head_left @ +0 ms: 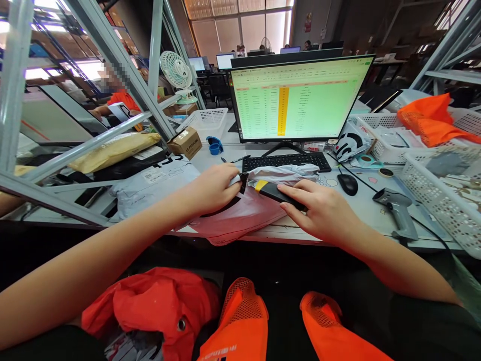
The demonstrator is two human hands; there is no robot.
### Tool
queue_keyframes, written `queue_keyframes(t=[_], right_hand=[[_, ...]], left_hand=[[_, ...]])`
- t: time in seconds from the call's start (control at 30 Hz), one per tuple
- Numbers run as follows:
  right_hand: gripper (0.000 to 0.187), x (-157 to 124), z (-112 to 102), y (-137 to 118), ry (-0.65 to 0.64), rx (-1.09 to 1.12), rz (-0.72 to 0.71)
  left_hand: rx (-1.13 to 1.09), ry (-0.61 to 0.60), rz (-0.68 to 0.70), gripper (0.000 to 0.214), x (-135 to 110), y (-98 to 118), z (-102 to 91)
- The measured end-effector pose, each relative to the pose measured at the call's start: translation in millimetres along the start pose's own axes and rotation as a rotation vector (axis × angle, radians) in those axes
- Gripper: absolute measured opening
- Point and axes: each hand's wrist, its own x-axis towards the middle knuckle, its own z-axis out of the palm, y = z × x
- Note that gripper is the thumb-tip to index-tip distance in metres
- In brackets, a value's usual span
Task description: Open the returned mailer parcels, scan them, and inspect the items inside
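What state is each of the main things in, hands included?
Left hand: closed around a pale item, mostly hidden.
Right hand: holding the black-and-yellow tool.
Pink plastic bag: lying beneath the hands.
Monitor: on, showing a spreadsheet.
Keyboard: partly hidden by crumpled white plastic.
Mouse: not held.
Scanner: not held.
Small cardboard box: closed.
Fan: upright; spinning, cannot tell.

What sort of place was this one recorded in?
Probably a parcel-handling workstation in a warehouse or packing office. A barcode scanner lies within reach, a labelled mailing bag sits on the left, and the monitor shows spreadsheet-like rows.
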Motion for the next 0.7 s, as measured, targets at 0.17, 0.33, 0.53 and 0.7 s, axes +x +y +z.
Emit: queue_keyframes(t=[0.17, 0.33, 0.53, 0.7], right_hand=[[0.042, 8, -6, -1, -0.046, -0.089, -0.017], [0.039, 2, -35, 83, -0.030, -0.057, 0.187], [0.052, -54, -45, 159, 0.021, 0.241, 0.533], [0.059, -115, 17, 171, 0.203, 0.216, 0.859]], left_hand=[[0.073, 0.067, 0.134, 0.022, -11, 3, 9.4], [0.097, 0.098, 0.080, 0.025, -19, 3, 14.5], [0.047, -0.144, -0.059, 0.026, 3, 3, -6.8], [0.194, -0.202, -0.033, 0.021, 31, 10, -20.2]])
